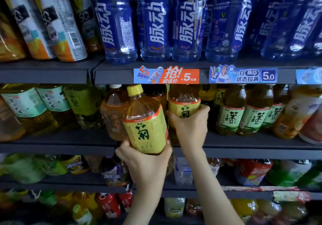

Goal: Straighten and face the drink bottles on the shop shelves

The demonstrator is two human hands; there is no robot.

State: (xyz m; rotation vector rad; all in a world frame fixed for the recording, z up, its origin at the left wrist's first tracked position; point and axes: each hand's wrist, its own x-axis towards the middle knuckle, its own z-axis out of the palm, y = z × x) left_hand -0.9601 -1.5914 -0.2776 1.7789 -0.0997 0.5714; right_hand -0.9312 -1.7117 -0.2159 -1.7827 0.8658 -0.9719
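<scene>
My left hand (145, 162) grips the base of a yellow-labelled tea bottle (145, 122) with a yellow cap. The bottle is off the shelf, tilted left, label facing me. My right hand (190, 125) grips a second bottle with the same yellow label (183, 102). This one stands on the middle shelf (69, 143), its top hidden by the shelf edge above. Both hands are close together in front of the middle shelf.
Green-labelled tea bottles (230, 116) stand to the right, a clear amber bottle (113, 113) to the left. Blue bottles (155, 22) line the shelf above, behind price tags (166, 75). Two lower shelves hold mixed drinks (250, 172).
</scene>
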